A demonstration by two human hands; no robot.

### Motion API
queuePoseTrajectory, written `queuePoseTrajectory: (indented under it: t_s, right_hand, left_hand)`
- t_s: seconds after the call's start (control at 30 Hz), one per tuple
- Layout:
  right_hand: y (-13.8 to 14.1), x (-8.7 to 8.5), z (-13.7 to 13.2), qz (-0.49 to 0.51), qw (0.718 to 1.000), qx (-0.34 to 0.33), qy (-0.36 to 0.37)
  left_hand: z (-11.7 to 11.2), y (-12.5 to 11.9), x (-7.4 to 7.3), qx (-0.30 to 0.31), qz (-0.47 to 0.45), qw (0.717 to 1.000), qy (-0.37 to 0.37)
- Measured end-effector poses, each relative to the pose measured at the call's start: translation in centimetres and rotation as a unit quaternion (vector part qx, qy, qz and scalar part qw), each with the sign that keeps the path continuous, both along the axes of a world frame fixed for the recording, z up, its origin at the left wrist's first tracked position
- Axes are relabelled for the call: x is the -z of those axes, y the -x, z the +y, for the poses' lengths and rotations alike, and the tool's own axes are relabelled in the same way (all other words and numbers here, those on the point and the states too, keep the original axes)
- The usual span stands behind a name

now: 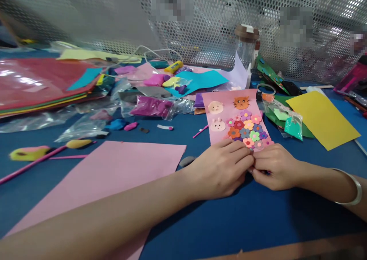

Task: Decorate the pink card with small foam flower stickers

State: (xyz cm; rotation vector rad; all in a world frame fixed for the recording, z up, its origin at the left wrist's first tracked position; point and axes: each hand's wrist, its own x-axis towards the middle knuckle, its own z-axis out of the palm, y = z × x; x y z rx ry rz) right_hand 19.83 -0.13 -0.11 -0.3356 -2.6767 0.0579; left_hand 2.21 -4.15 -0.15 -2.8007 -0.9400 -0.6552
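One left hand and one right hand are being held fingertip to fingertip over a blue tabletop; from that meeting point the clock is being read, with twelve pointing away from the wearer. The fingers of both are being bent narrowly inward, but whether anything small is being pinched cannot be told, since the tips are being hidden. At twelve o'clock, just beyond, a decorated pink sheet is being partly covered at its near edge. Clay flowers are being crowded onto its lower half, while an orange cat face and a rabbit face are being displayed above and to their ten o'clock. At nine, a plain pink sheet is being crossed by the left forearm; at two, a yellow sheet is being seen.

The step seems to be fine fingertip work, probably being done best when light, even pressure is being applied by the tips alone, when the wrists are being steadied, and when the palms are being lifted clear of the flowers, so that no petals are being flattened.
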Motion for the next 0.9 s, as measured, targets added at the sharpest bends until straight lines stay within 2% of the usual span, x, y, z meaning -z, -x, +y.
queuePoseTrajectory:
  t_s: [0.9]
  right_hand:
    - [-0.03, -0.01, 0.03, -0.01, 1.0, 0.003, -0.008]
  left_hand:
    - [-0.02, -0.02, -0.03, 0.0, 0.001, 1.0, -0.002]
